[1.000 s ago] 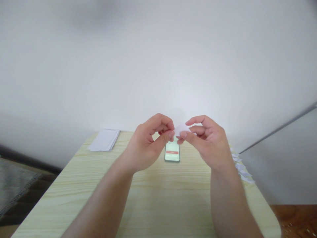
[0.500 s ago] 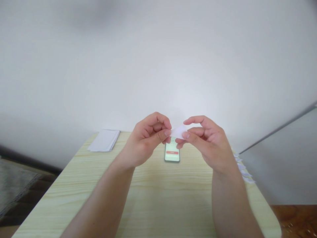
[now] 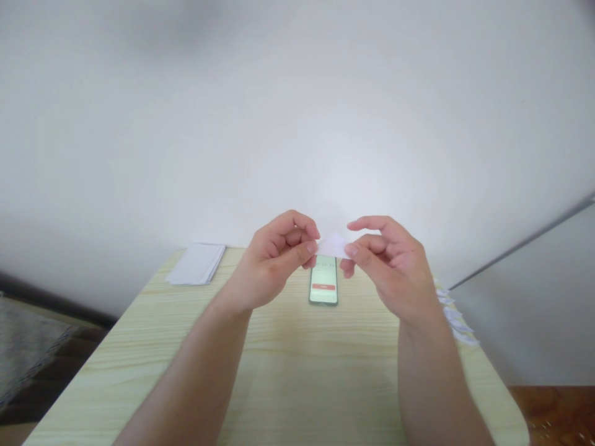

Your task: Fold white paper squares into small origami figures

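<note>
Both my hands are raised above a light wooden table (image 3: pixel 288 378) and pinch one small folded piece of white paper (image 3: pixel 332 246) between them. My left hand (image 3: pixel 274 263) grips its left end between thumb and forefinger. My right hand (image 3: pixel 388 266) pinches its right end the same way, with the other fingers curled. A phone (image 3: pixel 323 283) with a lit screen lies flat on the table just below and behind the paper.
A stack of white paper sheets (image 3: pixel 198 263) lies at the table's far left corner. Several small folded white pieces (image 3: pixel 453 316) sit along the right edge. A white wall rises behind the table. Dark flooring shows at left and reddish floor at lower right.
My hands have drawn slightly apart, so more of the paper shows between the fingertips. The paper has risen a little above the phone.
</note>
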Demonstrator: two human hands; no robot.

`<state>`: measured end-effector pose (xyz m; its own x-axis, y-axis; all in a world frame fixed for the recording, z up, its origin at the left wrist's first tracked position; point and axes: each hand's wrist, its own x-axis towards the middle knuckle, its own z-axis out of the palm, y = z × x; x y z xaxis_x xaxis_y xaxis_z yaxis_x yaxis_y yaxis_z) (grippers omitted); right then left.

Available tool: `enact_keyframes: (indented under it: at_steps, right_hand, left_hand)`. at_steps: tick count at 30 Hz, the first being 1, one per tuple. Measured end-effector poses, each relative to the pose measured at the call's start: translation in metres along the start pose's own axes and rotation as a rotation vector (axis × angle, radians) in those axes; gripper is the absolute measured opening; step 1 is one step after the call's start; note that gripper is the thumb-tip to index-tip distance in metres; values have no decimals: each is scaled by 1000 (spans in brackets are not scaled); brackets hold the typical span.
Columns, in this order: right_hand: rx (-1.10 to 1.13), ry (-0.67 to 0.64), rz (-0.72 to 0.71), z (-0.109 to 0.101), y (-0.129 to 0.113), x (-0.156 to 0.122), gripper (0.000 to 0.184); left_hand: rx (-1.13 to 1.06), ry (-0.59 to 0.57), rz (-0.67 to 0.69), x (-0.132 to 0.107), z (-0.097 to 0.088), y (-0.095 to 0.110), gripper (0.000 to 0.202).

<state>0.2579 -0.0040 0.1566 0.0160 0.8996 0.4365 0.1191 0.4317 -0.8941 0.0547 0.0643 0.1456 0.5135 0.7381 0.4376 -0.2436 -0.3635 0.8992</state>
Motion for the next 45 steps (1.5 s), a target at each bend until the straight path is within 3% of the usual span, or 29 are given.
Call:
enact_keyframes:
  at_steps: [7, 12, 18, 24, 45]
  right_hand:
    - [-54, -113, 40, -2, -4, 0, 17]
    - [-85, -147, 53, -1, -5, 0, 14]
    - [15, -19, 17, 2, 2, 5, 13]
    - [135, -69, 17, 4, 2, 3, 42]
    - [160, -35, -7, 11, 2, 2, 36]
  left_hand:
    - [-1, -67, -147, 3, -3, 3, 20]
    - [-121, -129, -165, 6, 1, 1, 25]
    - [-185, -46, -210, 7, 5, -5, 15]
    - [-317, 76, -246, 7, 9, -2, 14]
    - [-311, 96, -207, 4, 17, 8, 16]
